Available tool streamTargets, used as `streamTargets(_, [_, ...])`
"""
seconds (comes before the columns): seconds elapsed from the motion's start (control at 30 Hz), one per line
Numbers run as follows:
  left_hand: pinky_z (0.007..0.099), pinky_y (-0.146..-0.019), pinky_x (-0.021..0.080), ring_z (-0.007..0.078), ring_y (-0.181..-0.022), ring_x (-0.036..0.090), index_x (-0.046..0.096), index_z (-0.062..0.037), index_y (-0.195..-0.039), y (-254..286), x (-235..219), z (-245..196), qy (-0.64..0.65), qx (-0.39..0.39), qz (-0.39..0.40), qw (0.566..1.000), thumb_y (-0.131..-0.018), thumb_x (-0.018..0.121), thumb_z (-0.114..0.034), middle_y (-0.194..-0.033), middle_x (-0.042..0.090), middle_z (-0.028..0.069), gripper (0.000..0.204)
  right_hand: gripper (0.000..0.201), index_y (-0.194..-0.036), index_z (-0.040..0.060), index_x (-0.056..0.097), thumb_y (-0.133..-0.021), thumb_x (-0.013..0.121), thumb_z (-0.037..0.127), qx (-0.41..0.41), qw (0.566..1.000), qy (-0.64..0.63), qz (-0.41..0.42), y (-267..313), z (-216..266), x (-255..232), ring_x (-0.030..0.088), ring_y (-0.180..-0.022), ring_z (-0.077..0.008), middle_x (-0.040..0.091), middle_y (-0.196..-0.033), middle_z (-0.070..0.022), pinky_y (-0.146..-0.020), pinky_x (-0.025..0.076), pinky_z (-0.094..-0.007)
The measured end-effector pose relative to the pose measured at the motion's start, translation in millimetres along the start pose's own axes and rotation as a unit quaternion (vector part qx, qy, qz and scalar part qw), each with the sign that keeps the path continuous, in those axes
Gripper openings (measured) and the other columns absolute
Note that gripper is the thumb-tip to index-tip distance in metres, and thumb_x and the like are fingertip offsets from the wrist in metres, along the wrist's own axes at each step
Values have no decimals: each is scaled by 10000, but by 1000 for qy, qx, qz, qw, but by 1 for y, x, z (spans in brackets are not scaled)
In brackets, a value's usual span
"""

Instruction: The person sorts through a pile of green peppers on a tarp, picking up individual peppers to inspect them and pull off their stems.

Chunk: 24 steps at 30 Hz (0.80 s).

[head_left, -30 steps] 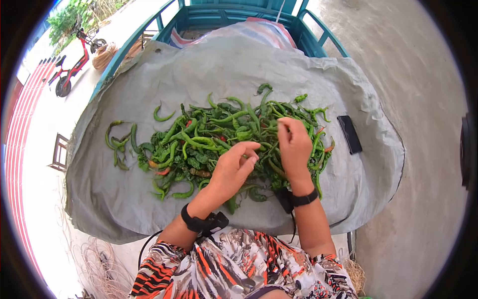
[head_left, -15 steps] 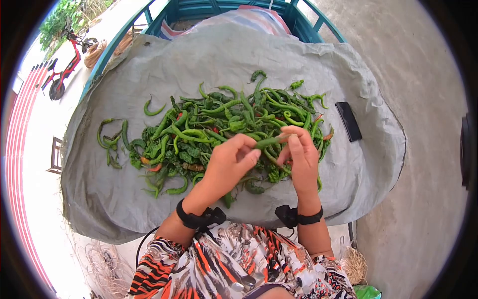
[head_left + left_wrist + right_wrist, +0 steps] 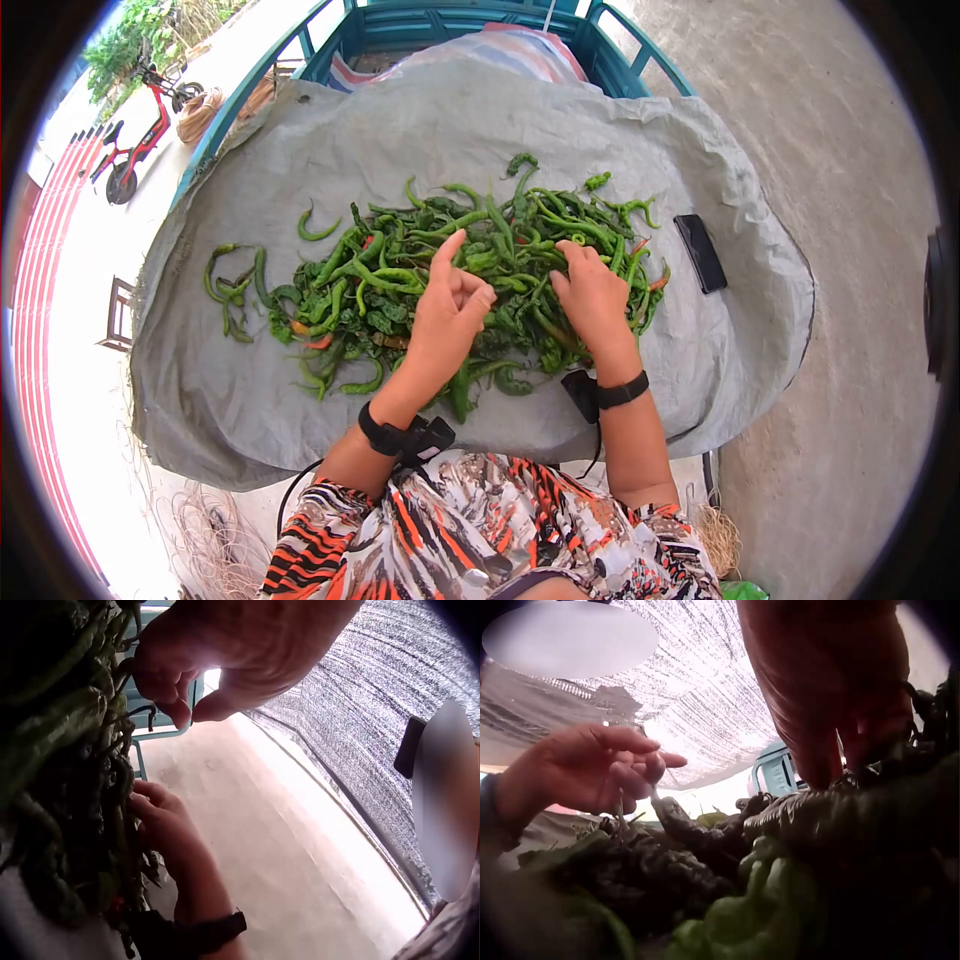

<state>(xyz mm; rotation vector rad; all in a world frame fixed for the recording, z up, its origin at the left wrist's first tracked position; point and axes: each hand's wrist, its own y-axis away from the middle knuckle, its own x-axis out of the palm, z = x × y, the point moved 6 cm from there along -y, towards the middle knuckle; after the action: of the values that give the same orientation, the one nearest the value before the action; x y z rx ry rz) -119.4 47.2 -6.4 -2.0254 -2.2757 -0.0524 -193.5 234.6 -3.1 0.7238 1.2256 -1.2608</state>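
A heap of green chili peppers (image 3: 390,275), with a few red ones among them, lies on a grey sheet (image 3: 300,120). My left hand (image 3: 450,320) is held over the front of the heap, index finger straight and the other fingers curled toward the thumb. A narrow gap shows between thumb and fingertips in the left wrist view, with no pepper between them. To its right, my right hand (image 3: 595,300) reaches down with fingertips at the heap. The right wrist view shows those fingers (image 3: 814,761) right at a dark, wrinkled pepper (image 3: 810,814), thumb and fingers apart.
A black phone (image 3: 702,255) lies on the sheet right of the heap. A few peppers (image 3: 232,285) sit apart on the left. Behind stands a teal cart bed (image 3: 625,70) holding a striped cloth (image 3: 510,55). A red scooter (image 3: 140,135) is parked at the far left.
Half a second ago both hands met at a green pepper; now neither shows it. The left hand has raised its index finger and the right has lowered to the heap.
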Motion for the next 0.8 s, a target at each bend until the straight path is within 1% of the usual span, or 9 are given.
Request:
streamTargets(0.1, [202,-593,456,47,-698,502,240,-52,-1511,4,5,-4,-26,43,-12,999,-949,556,-53,-907,581,30,645,297,-1142,157,639,-848,649,197,-6,998,-47,-37,-2,-4,-1,652,-844,-311,659,-1068,-85,-721,502,-416])
streamTargets(0.2, [194,-610,451,42,-711,500,290,-50,-1495,5,4,-4,-58,67,11,996,-953,557,-56,-911,576,17,604,237,-1084,138,639,-847,632,130,7,994,-94,-60,8,1,-17,653,-804,-309,656,-1003,-66,-696,515,-415])
streamTargets(0.3, [222,-618,444,60,-671,507,435,-26,-1407,9,5,3,-54,31,38,997,-932,588,-65,-887,602,14,501,267,-1090,136,649,-827,643,88,-7,974,-196,-116,21,14,-41,656,-780,-284,668,-1033,-56,-658,518,-360])
streamTargets(0.4, [216,-612,446,58,-675,510,509,-14,-1331,16,14,-4,-5,28,60,998,-947,614,-121,-891,599,11,412,309,-1100,127,653,-804,658,36,7,960,-257,-108,37,30,-63,660,-776,-255,672,-1061,-60,-626,519,-318])
streamTargets(0.53, [205,-597,439,51,-686,519,561,-16,-1228,22,22,-17,57,-20,92,994,-977,602,-200,-891,599,12,313,322,-1087,95,654,-792,665,-32,-161,937,-277,-135,60,59,-61,663,-780,-223,672,-1026,-89,-628,525,-294])
streamTargets(0.63, [203,-612,428,53,-688,529,578,-41,-1164,23,14,-6,112,-30,124,985,-998,570,-233,-880,604,17,254,325,-1100,81,648,-799,666,-41,-149,928,-323,-109,70,62,-52,657,-767,-200,658,-1057,-99,-621,519,-280])
streamTargets(0.67, [206,-625,424,56,-687,533,586,-54,-1140,24,9,-3,134,-31,117,984,-1002,561,-235,-870,609,19,229,377,-1173,65,606,-815,662,-39,-107,930,-334,-108,73,57,-47,641,-735,-165,639,-1102,-100,-618,518,-275])
streamTargets(0.77, [210,-654,414,59,-702,540,593,-81,-1105,32,-8,-5,161,-38,110,980,-1012,539,-246,-857,607,13,197,447,-1246,54,550,-824,658,-48,19,908,-406,-100,74,37,-34,607,-704,-111,622,-1132,-89,-616,511,-254])
streamTargets(0.8, [209,-652,411,58,-708,538,594,-83,-1105,36,-13,-6,159,-40,106,981,-1014,537,-247,-853,603,9,196,404,-1272,28,515,-889,644,25,59,877,-472,-64,74,32,-26,593,-699,-91,621,-1127,-90,-617,505,-240])
